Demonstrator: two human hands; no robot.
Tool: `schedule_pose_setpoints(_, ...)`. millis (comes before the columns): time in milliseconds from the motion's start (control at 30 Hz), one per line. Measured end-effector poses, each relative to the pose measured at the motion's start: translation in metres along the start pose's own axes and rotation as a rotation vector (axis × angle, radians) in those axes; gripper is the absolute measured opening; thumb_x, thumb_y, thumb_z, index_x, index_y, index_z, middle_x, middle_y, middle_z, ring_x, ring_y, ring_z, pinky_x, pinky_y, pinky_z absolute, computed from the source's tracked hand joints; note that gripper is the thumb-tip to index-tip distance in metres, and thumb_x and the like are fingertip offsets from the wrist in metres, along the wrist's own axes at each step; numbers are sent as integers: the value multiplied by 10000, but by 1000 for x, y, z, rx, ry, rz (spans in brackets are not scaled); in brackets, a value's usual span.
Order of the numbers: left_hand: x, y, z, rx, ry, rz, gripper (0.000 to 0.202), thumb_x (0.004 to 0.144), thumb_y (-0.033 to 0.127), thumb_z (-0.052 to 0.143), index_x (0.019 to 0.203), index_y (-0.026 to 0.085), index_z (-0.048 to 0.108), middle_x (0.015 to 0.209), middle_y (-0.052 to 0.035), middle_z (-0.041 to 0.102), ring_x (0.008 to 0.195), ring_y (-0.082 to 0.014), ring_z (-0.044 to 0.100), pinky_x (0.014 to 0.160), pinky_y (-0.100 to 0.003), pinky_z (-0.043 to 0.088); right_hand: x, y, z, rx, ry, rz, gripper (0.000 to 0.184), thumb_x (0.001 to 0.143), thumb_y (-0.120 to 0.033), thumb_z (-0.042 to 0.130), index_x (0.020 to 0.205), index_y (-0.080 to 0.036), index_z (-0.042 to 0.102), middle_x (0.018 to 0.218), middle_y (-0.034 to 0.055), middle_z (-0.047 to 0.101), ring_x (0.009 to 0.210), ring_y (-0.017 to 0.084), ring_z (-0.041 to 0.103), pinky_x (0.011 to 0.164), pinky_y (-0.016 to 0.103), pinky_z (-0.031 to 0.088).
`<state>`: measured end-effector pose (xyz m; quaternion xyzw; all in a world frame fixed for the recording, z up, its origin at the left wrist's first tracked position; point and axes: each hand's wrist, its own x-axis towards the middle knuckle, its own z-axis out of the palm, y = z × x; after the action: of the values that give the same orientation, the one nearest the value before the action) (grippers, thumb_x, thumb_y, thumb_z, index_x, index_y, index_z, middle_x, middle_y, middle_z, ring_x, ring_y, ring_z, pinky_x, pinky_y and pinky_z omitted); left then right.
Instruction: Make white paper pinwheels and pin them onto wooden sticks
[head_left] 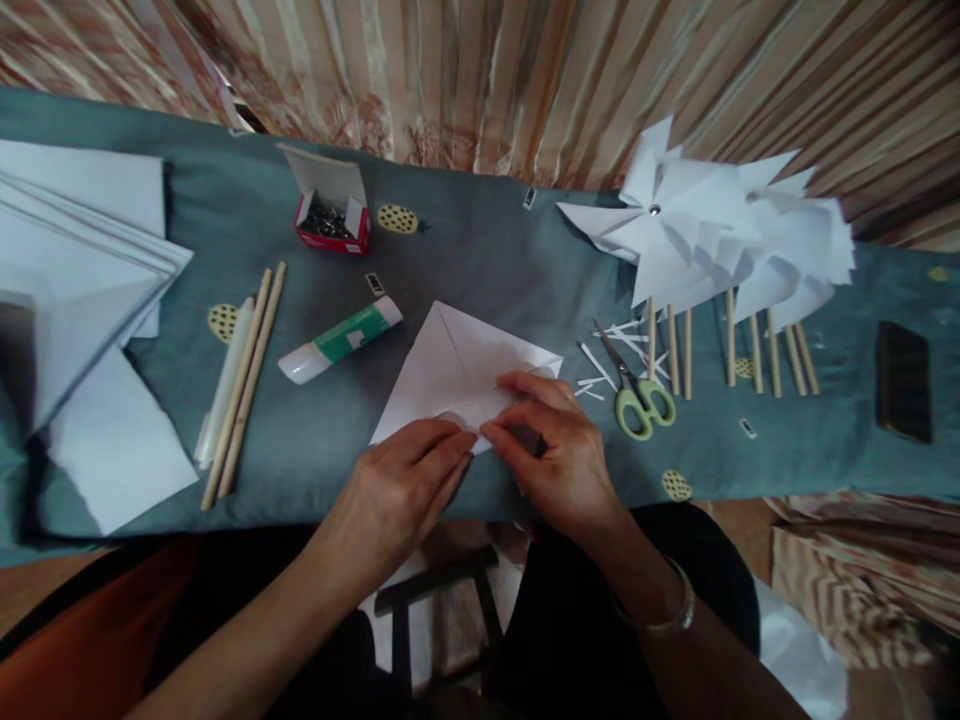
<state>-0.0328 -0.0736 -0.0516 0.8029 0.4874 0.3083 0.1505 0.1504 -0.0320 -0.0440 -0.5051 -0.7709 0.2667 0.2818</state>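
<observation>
A white paper square (442, 370) with crease lines lies turned like a diamond on the cloth in front of me. My left hand (412, 470) pinches the paper's near edge, thumb and forefinger pressed together. Right beside it, my right hand (551, 445) also pinches the near corner, its fingertips almost touching the left ones. What the fingertips do to the corner is partly hidden. Left of the paper lies a glue stick (341, 340) with a green label. To the right are scissors (637, 398) with green handles, next to thin paper strips (592, 372).
Several paper pinwheels (697, 225) on wooden sticks lie at the right, with a dark phone (904, 380) beyond. A red box of metal pins (330, 225) stands open at the back. Two wooden sticks (244, 385) and stacked white paper (82, 260) lie at the left.
</observation>
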Motion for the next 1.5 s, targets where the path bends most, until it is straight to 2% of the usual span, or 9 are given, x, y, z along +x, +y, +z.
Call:
schedule_pose_setpoints(300, 1, 1, -1, 0, 7, -9, 185, 926, 147, 536, 1093, 126, 614, 975, -79, 690, 844, -158, 691, 762, -268, 600, -1, -1, -1, -36, 15, -30, 108, 832, -259, 691, 747, -192, 689, 1153, 114, 672, 1097, 252, 600, 963, 433, 495)
schedule_pose_setpoints(467, -1, 1, -2, -14, -48, -23, 216, 918, 143, 553, 1126, 124, 608, 995, -84, 678, 888, -181, 670, 784, -317, 596, 0, -1, -1, -11, -5, -6, 103, 824, -223, 697, 736, -170, 699, 1145, 125, 676, 1102, 251, 600, 977, 424, 486)
schedule_pose_setpoints(600, -2, 1, -3, -23, -55, -18, 187, 918, 161, 559, 1081, 113, 634, 972, -89, 677, 880, -198, 660, 759, -343, 597, 0, -2, -1, -34, -4, -3, 112, 829, -229, 697, 735, -168, 698, 1153, 123, 675, 1105, 251, 597, 979, 422, 485)
schedule_pose_setpoints(867, -2, -1, -1, -52, -49, -63, 189, 915, 160, 565, 1068, 111, 665, 951, -89, 676, 844, -182, 666, 740, -313, 594, 0, -4, 0, -84, 2, -17, 107, 840, -250, 687, 751, -190, 690, 1170, 100, 670, 1117, 249, 590, 975, 436, 488)
schedule_pose_setpoints(1500, 3, 0, -1, -43, -33, -74, 176, 924, 165, 543, 1027, 119, 678, 935, -81, 696, 810, -173, 682, 721, -296, 595, 1, -6, 3, -149, 46, -44, 127, 845, -256, 677, 736, -190, 673, 1140, 109, 681, 1088, 256, 603, 965, 441, 493)
